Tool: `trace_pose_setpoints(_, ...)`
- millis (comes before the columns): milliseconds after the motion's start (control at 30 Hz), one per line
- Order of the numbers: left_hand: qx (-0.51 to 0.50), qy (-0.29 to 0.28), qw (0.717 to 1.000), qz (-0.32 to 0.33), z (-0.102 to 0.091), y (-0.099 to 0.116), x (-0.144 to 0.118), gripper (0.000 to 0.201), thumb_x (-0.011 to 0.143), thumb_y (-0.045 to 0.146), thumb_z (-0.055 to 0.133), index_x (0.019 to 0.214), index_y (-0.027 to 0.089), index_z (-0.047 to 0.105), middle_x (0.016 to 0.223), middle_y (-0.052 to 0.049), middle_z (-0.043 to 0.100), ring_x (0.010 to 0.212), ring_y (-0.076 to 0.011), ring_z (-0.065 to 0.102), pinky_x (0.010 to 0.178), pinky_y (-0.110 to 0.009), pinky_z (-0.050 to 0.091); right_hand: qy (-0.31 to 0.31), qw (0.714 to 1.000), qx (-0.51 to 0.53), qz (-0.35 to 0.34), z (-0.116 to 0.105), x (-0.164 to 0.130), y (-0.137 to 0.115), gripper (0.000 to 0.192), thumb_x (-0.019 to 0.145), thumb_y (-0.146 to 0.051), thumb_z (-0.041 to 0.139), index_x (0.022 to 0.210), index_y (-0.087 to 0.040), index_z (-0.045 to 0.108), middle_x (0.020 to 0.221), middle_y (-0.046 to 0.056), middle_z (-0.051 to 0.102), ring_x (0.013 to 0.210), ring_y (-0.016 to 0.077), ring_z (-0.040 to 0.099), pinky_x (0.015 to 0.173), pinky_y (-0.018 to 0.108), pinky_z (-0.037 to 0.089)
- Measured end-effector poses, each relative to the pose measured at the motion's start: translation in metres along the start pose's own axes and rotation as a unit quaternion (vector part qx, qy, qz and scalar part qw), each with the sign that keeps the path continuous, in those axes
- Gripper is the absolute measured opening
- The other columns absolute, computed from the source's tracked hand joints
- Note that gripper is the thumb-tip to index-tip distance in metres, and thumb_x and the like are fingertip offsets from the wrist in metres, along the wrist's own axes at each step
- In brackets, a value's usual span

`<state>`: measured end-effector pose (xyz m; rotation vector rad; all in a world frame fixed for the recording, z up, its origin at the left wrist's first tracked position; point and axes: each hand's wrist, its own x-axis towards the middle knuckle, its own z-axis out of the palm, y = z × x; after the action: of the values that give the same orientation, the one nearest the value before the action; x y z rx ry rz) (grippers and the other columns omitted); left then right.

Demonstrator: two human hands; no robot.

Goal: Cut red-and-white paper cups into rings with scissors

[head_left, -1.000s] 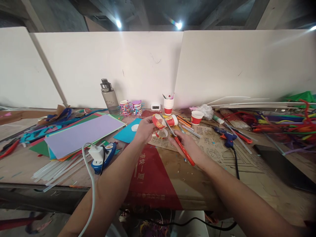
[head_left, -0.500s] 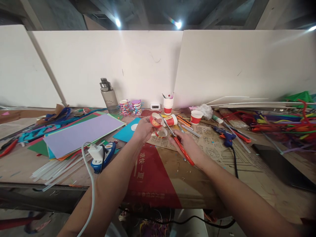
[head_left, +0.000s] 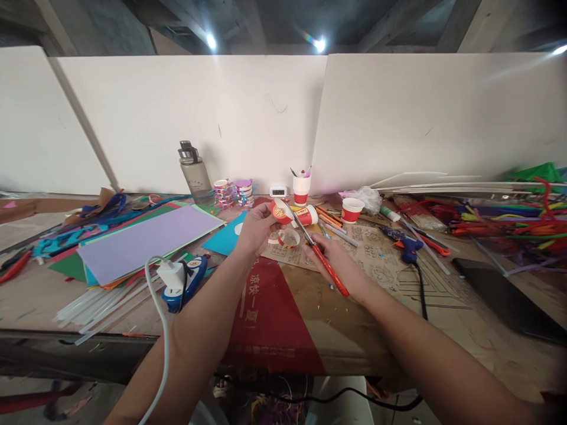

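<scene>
In the center of the frame, 2 hands work close together above the surface (head_left: 447, 319). The left hand (head_left: 257, 229) grips a red-and-white paper cup piece (head_left: 279, 215) between thumb and fingers, just left of center. The right hand (head_left: 337, 260), right of center, is wrapped around the red handles of a pair of scissors (head_left: 328, 268); the blades point toward the upper left and reach the right side of the piece. Whether they touch the paper, I cannot tell.

Just below the piece lies a paper ring (head_left: 296, 238), and just beyond the blades a red-and-white cup (head_left: 309, 216) lies on its side. Farther right, 1 paper cup (head_left: 352, 211) stands upright. Above center, a cup holding pens (head_left: 302, 192) stands beside a small digital clock (head_left: 278, 191). To their left are 2 cups wrapped in colored strips (head_left: 224, 195) and a gray bottle (head_left: 196, 180).

A purple sheet (head_left: 146, 245) tops a stack of colored paper at the left, with translucent sticks (head_left: 97, 307) below it. A blue glue gun (head_left: 410, 249) rests in the right half.
</scene>
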<state>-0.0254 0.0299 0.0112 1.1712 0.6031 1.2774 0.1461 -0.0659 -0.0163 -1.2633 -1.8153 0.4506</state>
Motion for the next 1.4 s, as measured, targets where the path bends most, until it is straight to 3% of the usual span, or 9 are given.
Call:
trace_pose_setpoints(267,0.024,-0.031,0.997,-0.060,0.003,0.001,-0.004,0.035,0.050,0.029,0.092,0.066,0.012,0.065,0.057,-0.002,0.062,0.053,-0.0100,0.056,0.054,-0.024,0.048,-0.010,1.000,0.003,-0.010,0.003,-0.001,0.008,0.024,0.093,-0.043,0.052,0.083,-0.021,0.051,0.070,-0.003,0.049,0.062,0.0139,0.041,0.063,0.029,0.035)
trace_pose_setpoints(833,0.010,-0.041,0.996,-0.083,0.002,0.008,-0.004,0.034,0.049,0.029,0.089,0.066,0.011,0.066,0.058,-0.004,0.064,0.051,-0.0106,0.058,0.052,-0.023,0.047,-0.007,0.999,-0.037,-0.024,-0.001,-0.001,-0.003,0.016,0.089,-0.033,0.049,0.080,-0.021,0.050,0.069,-0.001,0.053,0.060,0.0138,0.044,0.063,0.028,0.038)
trace_pose_setpoints(1067,0.002,0.003,1.000,0.015,0.001,0.009,-0.002,0.037,0.053,0.031,0.091,0.071,0.015,0.063,0.073,-0.002,0.069,0.068,-0.0139,0.065,0.061,-0.025,0.052,-0.013,0.998,-0.044,-0.031,0.001,-0.001,0.000,0.017,0.093,-0.033,0.048,0.082,-0.021,0.052,0.071,0.001,0.057,0.061,0.0143,0.047,0.063,0.029,0.039)
trace_pose_setpoints(1400,0.029,-0.051,0.998,-0.035,0.002,0.006,-0.004,0.036,0.052,0.031,0.092,0.062,0.013,0.062,0.063,-0.003,0.065,0.055,-0.0102,0.056,0.052,-0.024,0.046,-0.024,0.998,-0.055,-0.037,-0.001,-0.001,0.000,0.016,0.096,-0.033,0.048,0.089,-0.021,0.054,0.084,0.004,0.064,0.071,0.0168,0.053,0.071,0.031,0.042)
